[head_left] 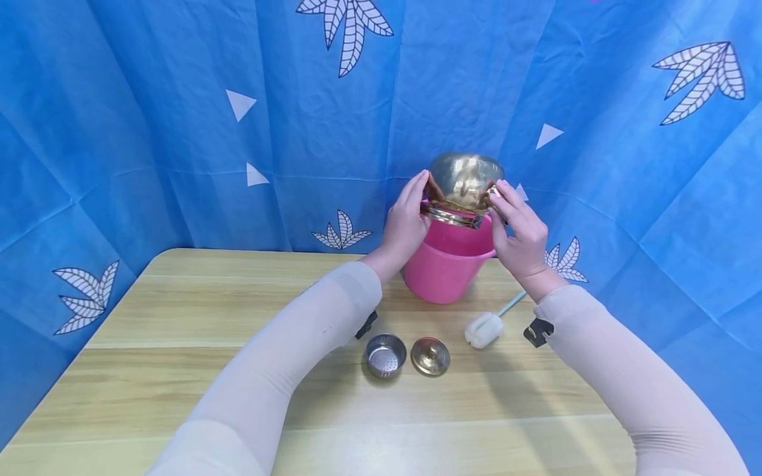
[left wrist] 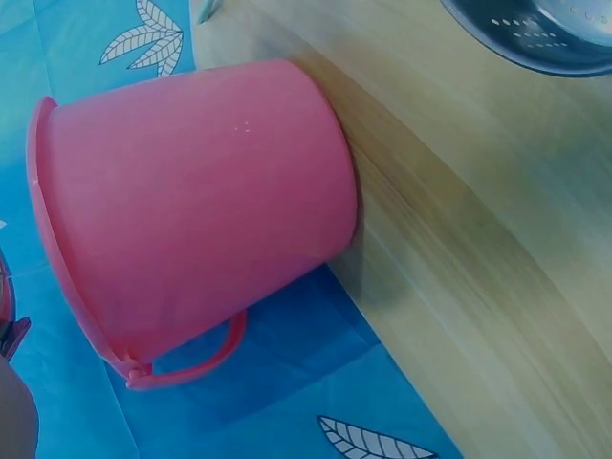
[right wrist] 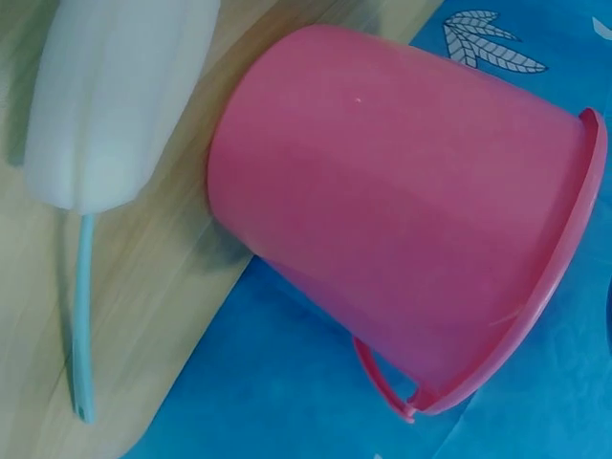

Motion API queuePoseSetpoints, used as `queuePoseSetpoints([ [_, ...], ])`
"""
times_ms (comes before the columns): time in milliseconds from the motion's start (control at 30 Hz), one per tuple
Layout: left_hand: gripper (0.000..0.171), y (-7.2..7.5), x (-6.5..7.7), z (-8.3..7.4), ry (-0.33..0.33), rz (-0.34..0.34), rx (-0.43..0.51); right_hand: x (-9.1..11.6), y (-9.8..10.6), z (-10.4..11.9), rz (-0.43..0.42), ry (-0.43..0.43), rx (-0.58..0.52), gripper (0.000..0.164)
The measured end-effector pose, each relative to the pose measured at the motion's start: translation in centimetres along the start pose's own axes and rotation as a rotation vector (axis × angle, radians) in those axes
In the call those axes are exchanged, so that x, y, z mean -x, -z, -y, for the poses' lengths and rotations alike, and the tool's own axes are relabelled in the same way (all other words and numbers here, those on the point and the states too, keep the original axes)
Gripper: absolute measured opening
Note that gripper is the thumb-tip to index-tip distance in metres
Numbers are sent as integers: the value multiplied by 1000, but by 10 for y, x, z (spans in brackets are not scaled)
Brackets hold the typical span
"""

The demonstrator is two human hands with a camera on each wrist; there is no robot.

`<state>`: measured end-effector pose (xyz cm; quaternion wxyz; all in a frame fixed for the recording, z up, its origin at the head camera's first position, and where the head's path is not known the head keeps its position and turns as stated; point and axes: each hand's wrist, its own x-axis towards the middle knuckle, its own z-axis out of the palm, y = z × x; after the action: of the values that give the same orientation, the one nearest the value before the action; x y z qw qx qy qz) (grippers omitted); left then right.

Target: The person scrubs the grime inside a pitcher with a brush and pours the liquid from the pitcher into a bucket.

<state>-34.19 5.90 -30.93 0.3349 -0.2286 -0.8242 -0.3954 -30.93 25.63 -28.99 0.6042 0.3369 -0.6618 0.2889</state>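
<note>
Both hands hold a shiny gold-coloured metal teapot [head_left: 467, 178], tipped with its underside raised, over the mouth of a pink bucket [head_left: 443, 271]. My left hand [head_left: 407, 218] grips its left side, fingertips against the metal. On the opposite side, my right hand [head_left: 518, 228] pinches the teapot with thumb and fingers. The bucket [left wrist: 201, 210] fills much of the left wrist view, its handle hanging from the rim. In the right wrist view the same bucket [right wrist: 392, 201] shows, with neither the right hand nor the teapot clearly visible.
Nearer on the wooden table [head_left: 208, 350] are a perforated metal strainer basket [head_left: 385, 357] and a round gold-coloured lid [head_left: 430, 356] with a knob. A white sponge brush [head_left: 483, 330] with a pale blue handle lies right of them. A blue patterned curtain [head_left: 196, 132] hangs behind the table.
</note>
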Motion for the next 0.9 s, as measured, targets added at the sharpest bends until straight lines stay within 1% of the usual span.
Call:
queuePoseSetpoints([
  [333,77,3,-4,-1,-23,-1,-8,-10,0,9,-23,25,-23,30],
  [500,80,4,-5,-2,-16,13,-15,-10,-1,8,-22,24,-18,30],
  [700,79,5,-5,-1,-21,9,-25,-7,-2,4,-16,24,-17,31],
  [900,78,6,-6,-1,-12,12,-32,-8,-4,5,-24,29,-19,31],
])
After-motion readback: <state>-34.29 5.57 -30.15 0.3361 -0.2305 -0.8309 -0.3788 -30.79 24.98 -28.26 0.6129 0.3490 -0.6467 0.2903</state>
